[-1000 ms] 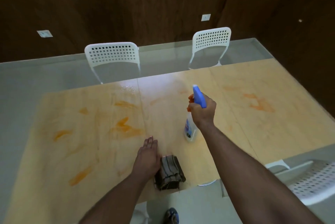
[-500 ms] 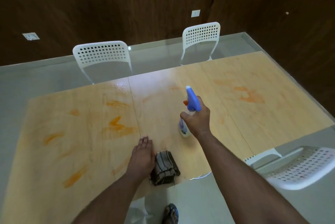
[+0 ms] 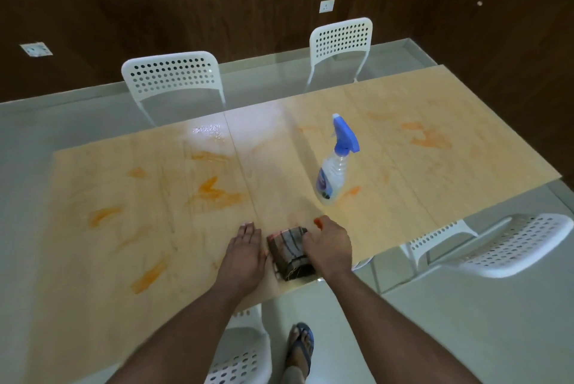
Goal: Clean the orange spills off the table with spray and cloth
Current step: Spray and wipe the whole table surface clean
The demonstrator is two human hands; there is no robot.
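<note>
wiping is the step in hand, and it starts from the table (image 3: 403,197), a pale wood top smeared with orange spills (image 3: 217,194): a heavy patch left of centre, streaks toward the near left edge, another patch (image 3: 425,138) at the far right, and a small one just beside the bottle's base. a wet sheen sits near the far edge, so some spray seems to be down already. the spray bottle (image 3: 334,166) stands upright on the table, free of both hands, well within reach. the cloth (image 3: 290,251), folded into a thick dark wad, lies at the near edge between the hands. the right hand (image 3: 329,247) curls its fingers round the cloth's right side, gripping it; the left hand (image 3: 245,251) lies flat with fingers straight and together, touching the table just beside the cloth. to do this well, i'd judge: open the wad a fold for more face, press evenly, and sweep the nearest wet stains first, working outward without dragging orange across clean wood.
</note>
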